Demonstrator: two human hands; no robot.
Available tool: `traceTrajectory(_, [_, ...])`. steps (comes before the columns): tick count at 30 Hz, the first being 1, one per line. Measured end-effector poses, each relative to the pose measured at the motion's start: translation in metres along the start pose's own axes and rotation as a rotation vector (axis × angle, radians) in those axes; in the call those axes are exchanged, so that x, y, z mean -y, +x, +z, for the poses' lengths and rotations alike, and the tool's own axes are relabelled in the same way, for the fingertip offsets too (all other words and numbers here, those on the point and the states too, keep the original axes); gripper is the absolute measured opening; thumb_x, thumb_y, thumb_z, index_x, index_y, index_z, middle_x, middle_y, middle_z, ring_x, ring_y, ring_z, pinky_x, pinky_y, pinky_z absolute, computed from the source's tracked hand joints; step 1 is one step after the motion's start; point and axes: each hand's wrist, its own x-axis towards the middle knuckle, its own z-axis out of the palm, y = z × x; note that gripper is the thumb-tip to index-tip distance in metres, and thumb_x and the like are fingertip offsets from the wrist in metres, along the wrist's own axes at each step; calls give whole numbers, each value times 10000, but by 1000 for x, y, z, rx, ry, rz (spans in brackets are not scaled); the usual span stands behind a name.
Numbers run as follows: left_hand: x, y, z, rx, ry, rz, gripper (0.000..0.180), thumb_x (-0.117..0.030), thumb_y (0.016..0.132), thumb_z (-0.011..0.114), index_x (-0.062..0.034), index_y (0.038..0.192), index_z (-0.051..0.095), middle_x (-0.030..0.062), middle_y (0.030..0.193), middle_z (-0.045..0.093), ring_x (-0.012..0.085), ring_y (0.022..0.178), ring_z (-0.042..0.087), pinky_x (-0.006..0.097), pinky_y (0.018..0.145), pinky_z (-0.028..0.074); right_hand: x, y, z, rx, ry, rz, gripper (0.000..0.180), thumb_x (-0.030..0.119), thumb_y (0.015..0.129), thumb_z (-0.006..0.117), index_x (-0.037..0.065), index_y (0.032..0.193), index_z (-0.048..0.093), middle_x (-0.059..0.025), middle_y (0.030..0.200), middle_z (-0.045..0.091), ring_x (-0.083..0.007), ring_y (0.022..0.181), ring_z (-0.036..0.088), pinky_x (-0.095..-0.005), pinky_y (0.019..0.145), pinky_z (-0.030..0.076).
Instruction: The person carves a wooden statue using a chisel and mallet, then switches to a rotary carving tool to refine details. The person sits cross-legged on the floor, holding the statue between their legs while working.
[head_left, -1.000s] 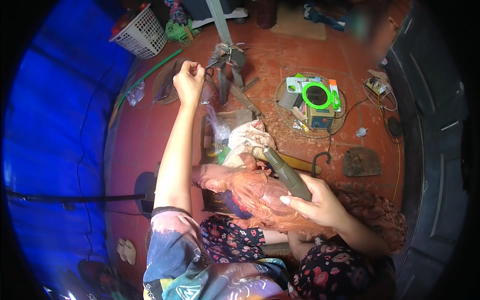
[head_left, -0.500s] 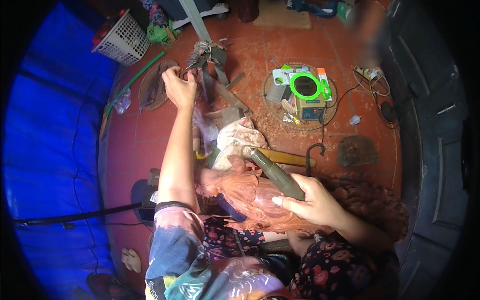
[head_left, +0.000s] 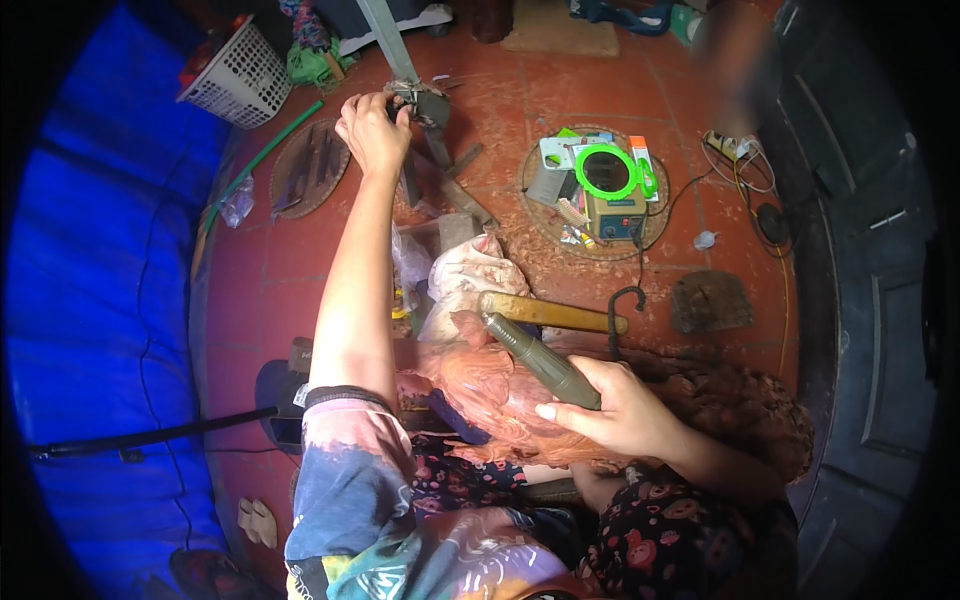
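Note:
My right hand (head_left: 622,412) grips an olive-green rotary carving handpiece (head_left: 543,360), its metal nose pointing up and to the left. Beneath it, a reddish carved wood sculpture (head_left: 480,385) lies across my lap, its rough, dark end (head_left: 745,410) to the right. My left arm is stretched far forward. At its end my left hand (head_left: 375,135) has its fingers bent at a holder full of small metal bits (head_left: 428,104), by the foot of a grey metal post (head_left: 388,40). What its fingertips pinch, if anything, is hidden.
On a round mat sit a control box (head_left: 614,222) and a green-rimmed mirror (head_left: 606,172). A wooden bar (head_left: 555,312) and a pale cloth (head_left: 478,268) lie beyond the sculpture. Wood shavings litter the tiled floor. A black pole (head_left: 160,437) crosses at left.
My left hand has moved right and slightly forward, onto the bit holder. The right hand and handpiece have shifted only slightly left.

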Motion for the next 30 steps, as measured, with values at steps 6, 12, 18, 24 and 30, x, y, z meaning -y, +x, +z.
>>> traceTrajectory(6, [11,11,12,-26,-73,-84,171,-253,803,650,-134,905,717,84,923,681,242,983,585,413,925,323,-3,0,0,-8,4,-11,306,207,837,665,-17,1025,576,-92,786,613,-129,707,551,-305,662,455])
traceTrajectory(12, [6,44,-19,-351,-614,-292,182,-129,919,505,-25,994,635,128,921,679,212,755,652,323,710,507,-3,0,1,-6,3,-18,298,204,833,668,-12,1015,575,-102,788,612,-142,706,558,-312,663,456])
traceTrajectory(18, [-28,20,-124,36,-1218,-451,314,-102,898,584,46,1168,520,127,935,662,103,725,614,237,700,519,13,-1,2,-98,-75,-134,268,199,801,697,0,933,575,-128,737,602,-190,660,586,-326,626,457])
traceTrajectory(24, [-86,-51,-230,294,-1288,-573,337,-39,829,646,-11,1141,522,76,856,638,149,800,642,276,730,507,29,-1,1,-205,-218,-204,263,204,777,711,3,873,571,-152,706,611,-241,626,618,-342,589,461])
traceTrajectory(30, [-102,-90,-271,206,-1514,-749,323,-21,835,626,-26,1131,497,121,878,645,241,805,674,341,712,582,38,-7,16,-138,-197,-260,270,210,784,706,-3,888,577,-142,717,617,-223,624,609,-334,597,463])
